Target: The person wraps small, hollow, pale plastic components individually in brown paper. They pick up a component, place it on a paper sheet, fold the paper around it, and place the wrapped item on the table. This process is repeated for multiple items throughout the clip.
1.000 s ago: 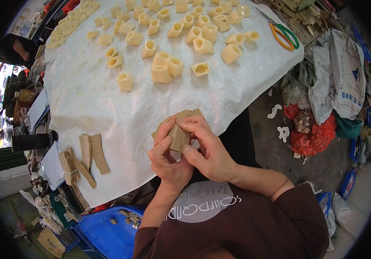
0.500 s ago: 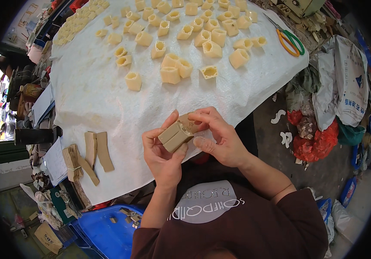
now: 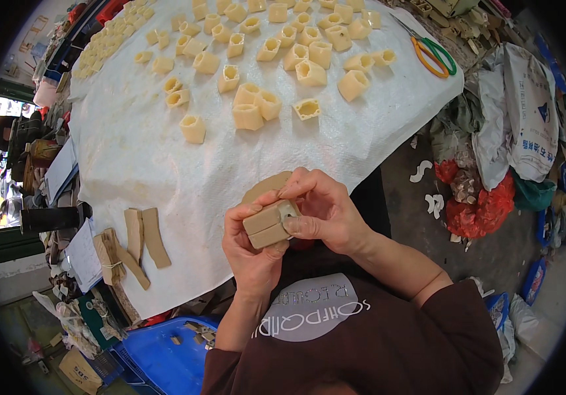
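Note:
Over the near edge of the white sheet, my left hand grips a small tan block with a groove along its face. Its fingers wrap the left side and the thumb presses from below. My right hand is at the block's right end, with its thumb on a pale greyish patch and its fingers curled over the top. A curved tan strip arches up behind the block, and the right fingertips pinch its edge. What lies under the fingers is hidden. Several loose tan strips lie to the left, some tied in a bundle.
Many cream hollow pieces stand on the white sheet, with scissors at the far right. A blue plastic chair or tub holds small pieces at lower left. Red bags and white sacks sit on the floor at right.
My right hand has moved in closer, its thumb now pressing on the block's end. The strip now arches behind the block. The view has shifted slightly, moving the table things up and left.

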The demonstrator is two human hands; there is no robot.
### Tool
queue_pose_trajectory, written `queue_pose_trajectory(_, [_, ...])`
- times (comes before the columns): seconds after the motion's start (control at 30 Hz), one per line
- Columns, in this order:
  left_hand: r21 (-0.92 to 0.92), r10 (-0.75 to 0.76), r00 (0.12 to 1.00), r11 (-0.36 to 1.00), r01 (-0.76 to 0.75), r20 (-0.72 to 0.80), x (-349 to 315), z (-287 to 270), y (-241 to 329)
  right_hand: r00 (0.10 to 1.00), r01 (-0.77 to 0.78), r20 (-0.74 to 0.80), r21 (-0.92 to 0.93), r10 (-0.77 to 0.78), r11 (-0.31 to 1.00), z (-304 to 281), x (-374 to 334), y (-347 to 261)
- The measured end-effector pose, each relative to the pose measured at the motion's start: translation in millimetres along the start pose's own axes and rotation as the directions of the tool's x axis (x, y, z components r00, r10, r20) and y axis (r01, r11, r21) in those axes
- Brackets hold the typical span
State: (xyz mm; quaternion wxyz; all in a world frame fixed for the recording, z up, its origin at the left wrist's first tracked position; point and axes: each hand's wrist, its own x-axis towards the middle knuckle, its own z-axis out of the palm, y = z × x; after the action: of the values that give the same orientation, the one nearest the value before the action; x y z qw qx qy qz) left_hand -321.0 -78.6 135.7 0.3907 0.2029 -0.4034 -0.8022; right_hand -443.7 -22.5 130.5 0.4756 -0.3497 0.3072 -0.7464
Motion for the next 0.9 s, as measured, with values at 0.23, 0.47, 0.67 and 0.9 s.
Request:
queue_pose_trajectory(0.23, [-0.128, -0.085, 0.996, 0.988, 0.088, 0.026, 4, -3, 1, 0.999, -0.012, 0.029, -0.07, 0.014, 0.998, -10, 1, 9])
queue_pose_trajectory(0.47, [-0.084, -0.139, 0.945, 0.982, 0.171, 0.296, 13, -20, 15, 0.991, -0.019, 0.113, -0.432, 0.075, 0.902, -18, 10, -10])
queue_pose_trajectory(0.67, [0.207, -0.172, 0.935, 0.972, 0.11, 0.311, 18, -23, 23, 0.928, 0.055, 0.362, -0.357, 0.084, 0.933, -6, 18, -9])
queue_pose_trajectory(0.9, [0.514, 0.049, 0.899, 0.806, -0.294, 0.436, 15, -15, 26, 0.97, 0.037, 0.237, -0.331, 0.045, 0.943, 5, 8, 1])
